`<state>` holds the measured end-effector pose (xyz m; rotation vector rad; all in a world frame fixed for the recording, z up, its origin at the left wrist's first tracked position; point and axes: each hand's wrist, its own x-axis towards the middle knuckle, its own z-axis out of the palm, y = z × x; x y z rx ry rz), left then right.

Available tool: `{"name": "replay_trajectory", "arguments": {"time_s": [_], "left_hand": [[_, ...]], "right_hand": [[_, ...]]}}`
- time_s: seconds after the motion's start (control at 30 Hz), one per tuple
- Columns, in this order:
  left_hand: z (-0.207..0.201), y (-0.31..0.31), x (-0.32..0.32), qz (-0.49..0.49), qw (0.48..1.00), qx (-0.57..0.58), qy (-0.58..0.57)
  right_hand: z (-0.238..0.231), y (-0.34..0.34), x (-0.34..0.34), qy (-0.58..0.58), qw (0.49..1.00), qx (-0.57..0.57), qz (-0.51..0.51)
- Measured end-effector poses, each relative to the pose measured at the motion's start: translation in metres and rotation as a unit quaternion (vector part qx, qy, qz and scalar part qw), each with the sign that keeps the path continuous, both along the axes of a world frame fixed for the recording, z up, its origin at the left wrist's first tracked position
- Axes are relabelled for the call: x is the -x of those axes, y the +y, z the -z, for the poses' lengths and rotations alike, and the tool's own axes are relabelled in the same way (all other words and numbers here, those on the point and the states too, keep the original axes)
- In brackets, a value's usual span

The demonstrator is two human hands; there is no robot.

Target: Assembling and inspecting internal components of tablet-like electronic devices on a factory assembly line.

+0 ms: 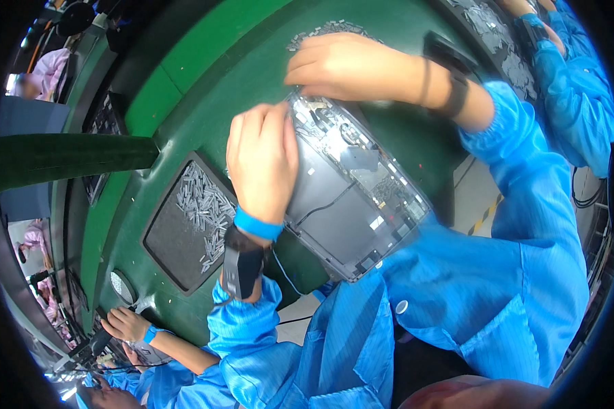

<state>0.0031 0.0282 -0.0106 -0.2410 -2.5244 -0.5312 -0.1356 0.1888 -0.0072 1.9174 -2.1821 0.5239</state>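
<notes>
An opened flat electronic device [327, 211], like a tablet or laptop housing with bare circuit boards and a black cable inside, lies tilted in front of me, its near end against my blue smock. My left hand [262, 160] is at its upper left corner, fingers curled and pressed together beside the edge. Across the top end reaches my right hand [331, 65], its fingers bent down in a pinch near the same corner. Whatever lies between the fingertips of either hand is hidden. A blue band and a black device sit on my left wrist, a dark band on my right.
Left of the device stands a black tray [174, 249] of small grey strips [205, 204]. More strips [334, 28] lie beyond my right hand on the green table [205, 109]. A dark green post [75, 155] juts in at left. Co-workers' arms [177, 347] show lower left and upper right.
</notes>
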Motion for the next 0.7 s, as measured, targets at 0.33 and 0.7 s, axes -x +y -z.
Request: {"name": "replay_trajectory", "arguments": {"time_s": [0.33,0.7], "left_hand": [[0.004,0.03,-0.05,0.03,0.981,-0.104,-0.158],[-0.005,0.0,0.013,0.022,0.77,-0.556,-0.312]], "right_hand": [[0.002,0.063,-0.095,-0.298,0.946,0.006,0.13],[0.002,0.051,-0.071,0.001,0.972,0.195,0.132]]}}
